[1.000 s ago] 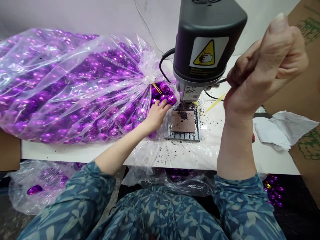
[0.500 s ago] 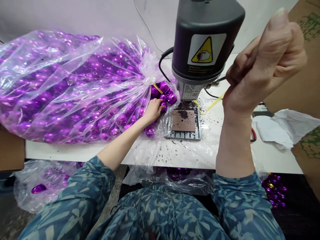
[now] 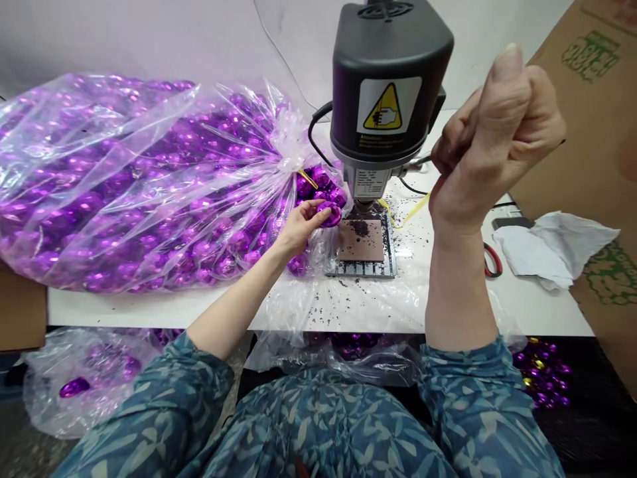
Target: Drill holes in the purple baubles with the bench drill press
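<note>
My left hand (image 3: 301,229) is closed on a shiny purple faceted ball (image 3: 329,214), pinched between thumb and fingers beside the mouth of a clear plastic bag (image 3: 291,143). More such purple balls (image 3: 318,178) lie in the bag's opening behind it. At the right, my right hand (image 3: 497,133) is wrapped round the lever (image 3: 421,160) of a dark bench drill press (image 3: 391,86); the lever's end is hidden in the fist. Beneath the press head, a brown square board (image 3: 362,240) sits on the slotted metal base (image 3: 365,269), strewn with dark chips.
Dark chips dot the white table (image 3: 413,305). Red-handled scissors or pliers (image 3: 492,260), partly hidden, and crumpled white paper (image 3: 552,249) lie right of my forearm. A cardboard box (image 3: 592,159) stands at the right. Below the table edge hangs another plastic bag (image 3: 74,405).
My left hand has lifted a purple ball from the bag's mouth and turned it towards the press. My right hand stays on the lever. The whole view has shifted slightly.
</note>
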The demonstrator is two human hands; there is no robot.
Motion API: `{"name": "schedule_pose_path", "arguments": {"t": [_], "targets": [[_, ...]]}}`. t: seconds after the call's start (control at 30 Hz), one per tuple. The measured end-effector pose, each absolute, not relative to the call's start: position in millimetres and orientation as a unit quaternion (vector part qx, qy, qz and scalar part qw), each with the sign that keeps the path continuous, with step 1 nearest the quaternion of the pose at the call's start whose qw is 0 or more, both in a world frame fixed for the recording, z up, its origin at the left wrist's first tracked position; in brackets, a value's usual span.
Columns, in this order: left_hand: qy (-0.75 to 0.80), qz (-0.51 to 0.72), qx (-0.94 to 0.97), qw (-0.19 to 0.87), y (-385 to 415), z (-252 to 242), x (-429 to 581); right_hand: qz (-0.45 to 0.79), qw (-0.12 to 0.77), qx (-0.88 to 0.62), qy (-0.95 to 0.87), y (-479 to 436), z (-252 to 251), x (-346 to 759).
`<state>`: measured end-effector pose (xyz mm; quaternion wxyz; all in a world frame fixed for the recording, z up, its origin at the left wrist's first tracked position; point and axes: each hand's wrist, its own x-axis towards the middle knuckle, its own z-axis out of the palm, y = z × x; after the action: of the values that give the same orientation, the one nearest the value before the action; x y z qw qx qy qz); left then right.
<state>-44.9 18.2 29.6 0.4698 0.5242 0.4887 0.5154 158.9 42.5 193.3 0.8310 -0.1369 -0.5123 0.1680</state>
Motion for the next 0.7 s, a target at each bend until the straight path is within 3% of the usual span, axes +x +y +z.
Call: {"name": "schedule_pose_path", "arguments": {"t": [0.1,0.7], "targets": [[0.458,0.501,0.524,0.514,6,21,-31,0.141,0.826,-0.165,-0.521,42,193,159],[0.483,0.502,0.552,0.457,5,-2,11,0.203,0.823,-0.116,-0.519,37,193,162]]}}
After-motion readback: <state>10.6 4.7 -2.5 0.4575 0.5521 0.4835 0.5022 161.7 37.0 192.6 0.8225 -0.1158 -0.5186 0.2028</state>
